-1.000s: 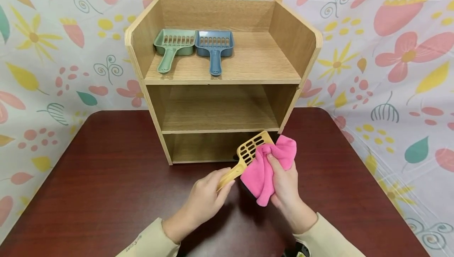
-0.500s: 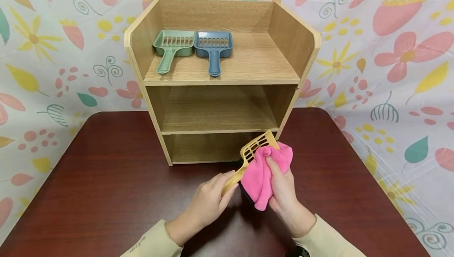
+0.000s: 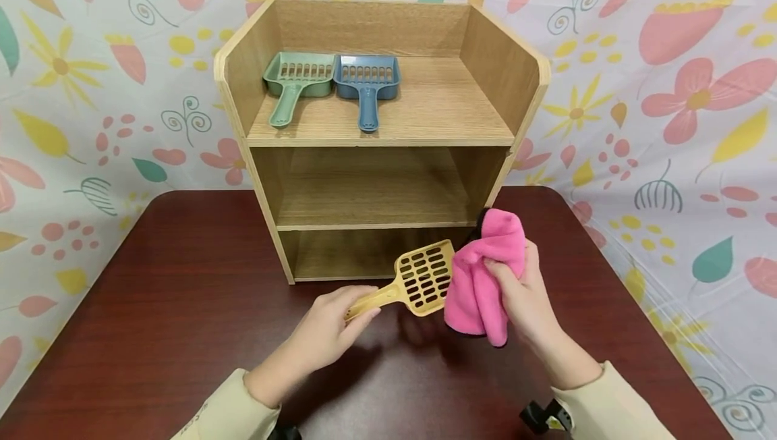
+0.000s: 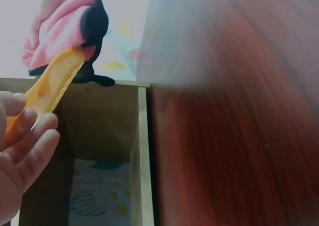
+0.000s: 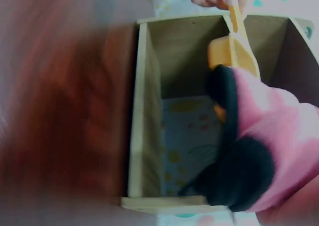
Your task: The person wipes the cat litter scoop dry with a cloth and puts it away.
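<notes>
My left hand (image 3: pixel 324 325) pinches the handle end of a yellow slotted litter scoop (image 3: pixel 425 275), held over the table in front of the shelf. Its slotted face is turned up in the head view. My right hand (image 3: pixel 531 291) grips a bunched pink cloth (image 3: pixel 485 271) with black edging, right at the scoop's far edge and overlapping it in the head view. In the right wrist view, the cloth (image 5: pixel 279 121) covers part of the scoop (image 5: pixel 234 52). The left wrist view shows the scoop (image 4: pixel 57 81) reaching up to the cloth (image 4: pixel 65 32).
A three-level wooden shelf (image 3: pixel 382 141) stands at the back of the dark red table (image 3: pixel 182 278). On its top level lie a green litter scoop (image 3: pixel 294 82) and a blue litter scoop (image 3: pixel 367 82), side by side. A patterned sheet (image 3: pixel 698 156) hangs behind.
My right hand has moved right and slightly up with the cloth, baring more of the scoop. My left hand has shifted left, and the scoop has turned its slotted face more upward.
</notes>
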`<state>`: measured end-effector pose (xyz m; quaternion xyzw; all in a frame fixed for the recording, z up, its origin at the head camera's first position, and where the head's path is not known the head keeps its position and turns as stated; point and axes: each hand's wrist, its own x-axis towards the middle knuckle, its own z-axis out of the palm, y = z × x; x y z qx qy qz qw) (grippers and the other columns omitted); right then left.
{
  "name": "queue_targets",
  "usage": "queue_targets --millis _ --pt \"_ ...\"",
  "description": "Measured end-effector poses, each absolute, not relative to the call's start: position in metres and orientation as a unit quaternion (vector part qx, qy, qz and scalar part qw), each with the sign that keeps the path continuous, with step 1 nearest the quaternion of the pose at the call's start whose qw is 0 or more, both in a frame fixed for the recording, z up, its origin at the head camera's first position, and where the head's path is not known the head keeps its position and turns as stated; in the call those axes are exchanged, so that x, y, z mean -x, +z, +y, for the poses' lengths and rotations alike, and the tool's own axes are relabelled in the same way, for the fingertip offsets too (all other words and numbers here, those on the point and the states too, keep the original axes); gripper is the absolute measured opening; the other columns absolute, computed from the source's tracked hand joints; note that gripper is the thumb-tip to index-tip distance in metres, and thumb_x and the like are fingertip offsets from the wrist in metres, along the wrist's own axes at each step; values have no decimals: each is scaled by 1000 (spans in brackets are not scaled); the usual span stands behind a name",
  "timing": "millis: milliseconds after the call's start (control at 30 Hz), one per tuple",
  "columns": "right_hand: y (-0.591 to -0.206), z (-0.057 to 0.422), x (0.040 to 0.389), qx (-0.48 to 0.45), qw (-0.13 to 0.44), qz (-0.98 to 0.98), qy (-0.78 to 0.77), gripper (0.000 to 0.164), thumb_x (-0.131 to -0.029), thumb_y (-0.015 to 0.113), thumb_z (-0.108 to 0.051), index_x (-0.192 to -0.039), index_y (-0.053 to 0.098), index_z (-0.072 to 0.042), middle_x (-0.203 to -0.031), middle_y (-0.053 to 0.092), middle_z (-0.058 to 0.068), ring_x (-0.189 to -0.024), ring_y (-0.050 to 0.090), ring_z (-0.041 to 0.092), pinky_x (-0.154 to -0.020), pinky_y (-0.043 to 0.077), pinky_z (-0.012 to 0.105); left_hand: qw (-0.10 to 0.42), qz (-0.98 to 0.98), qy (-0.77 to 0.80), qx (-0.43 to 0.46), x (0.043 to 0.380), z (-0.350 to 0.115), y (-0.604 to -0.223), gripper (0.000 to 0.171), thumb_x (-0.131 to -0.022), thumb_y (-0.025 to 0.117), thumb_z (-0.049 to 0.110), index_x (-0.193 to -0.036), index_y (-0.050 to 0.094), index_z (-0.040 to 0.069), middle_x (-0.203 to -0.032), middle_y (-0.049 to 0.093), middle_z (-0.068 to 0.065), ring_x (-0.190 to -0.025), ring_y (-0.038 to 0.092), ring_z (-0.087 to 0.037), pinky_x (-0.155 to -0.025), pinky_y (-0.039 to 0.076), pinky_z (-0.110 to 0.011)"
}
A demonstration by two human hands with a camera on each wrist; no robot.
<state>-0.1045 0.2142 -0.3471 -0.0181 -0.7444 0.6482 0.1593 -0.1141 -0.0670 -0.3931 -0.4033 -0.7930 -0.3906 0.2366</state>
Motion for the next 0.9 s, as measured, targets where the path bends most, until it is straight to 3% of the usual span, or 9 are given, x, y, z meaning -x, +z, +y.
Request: queue_targets --millis 200,433,533,800,900 --pt "-347 207 102 -162 236 -853 437 50 -74 72 8 -115 43 2 -89 65 4 -76 58 2 -68 45 13 202 -794 -399 412 115 -67 -389 26 -86 67 10 -111 62 2 -93 68 -5 -74 56 -7 -67 49 -18" --pt "-350 192 100 -296 297 -882 216 41 -70 76 -4 -110 65 -8 -106 68 7 -92 60 23 -77 46 35 232 -772 -413 423 115 -63 -389 23 -90 65 16 -107 64 1 -89 68 -6 -70 55 -7 -63 46 -13" --pt "-350 189 101 -324 310 -881 152 38 -70 76 -8 -107 68 -10 -107 67 5 -95 60 26 -72 46 38 245 -756 -422 436 115 -61 -388 24 -94 60 21 -105 64 0 -89 68 -8 -70 56 -8 -63 47 -13" --pt "-346 189 107 -323 327 -888 15 34 -64 80 -20 -96 69 -17 -90 63 -1 -82 58 24 -54 47 35 259 -741 -419 456 113 -59 -386 25 -95 58 21 -104 64 -1 -90 68 -9 -72 56 -10 -65 48 -15" --pt "-344 192 108 -306 323 -895 -25 32 -62 77 -17 -93 70 -15 -86 62 1 -82 57 25 -46 41 34 265 -743 -411 457 113 -59 -386 25 -95 57 21 -104 64 -1 -90 69 -9 -73 58 -10 -66 49 -16"
